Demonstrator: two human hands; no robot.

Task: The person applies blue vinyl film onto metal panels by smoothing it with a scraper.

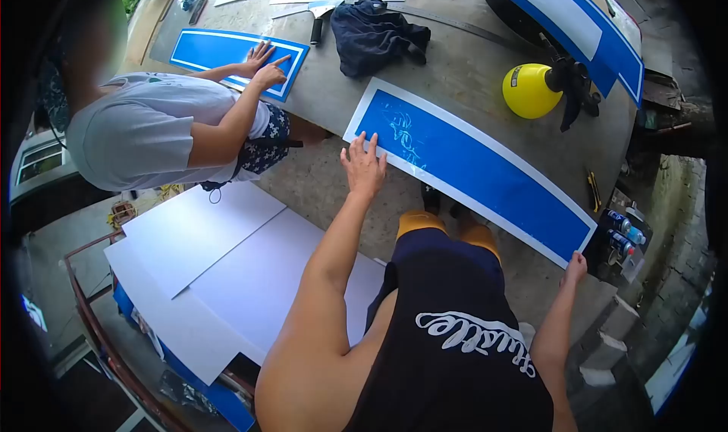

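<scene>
1. hands first: the left hand point(364, 165) lies open, fingers spread flat on the near-left end of the long blue sign panel point(474, 170), a pressing-down hold that would keep that end from sliding or lifting.
2. right hand point(575, 267) is at the opposite, near-right corner of the same panel, fingers curled over the white edge; it looks like a light pinch on the corner, though the grip itself is too small to read well.
3. panel position: it lies flat on the grey worktable point(462, 68), running slantwise from centre to the right, with a faint pale marking near its left end. one hand at each end suits steadying a long thin sheet.
4. co-worker: another person on the left, in a grey shirt, has both hands point(264, 64) flat on a second blue panel point(231, 57) at the far-left of the table, the same flat-palm hold.
5. tools kept clear of the panels: a yellow spray bottle point(531, 91) stands on the far right of the table, a dark cloth point(375, 26) lies bunched in the far middle, and a scraper point(318, 19) just left of it.
6. stock: white sheets point(220, 265) are stacked low on the near left, beside the table, and spray cans point(626, 235) sit at the right edge.
</scene>
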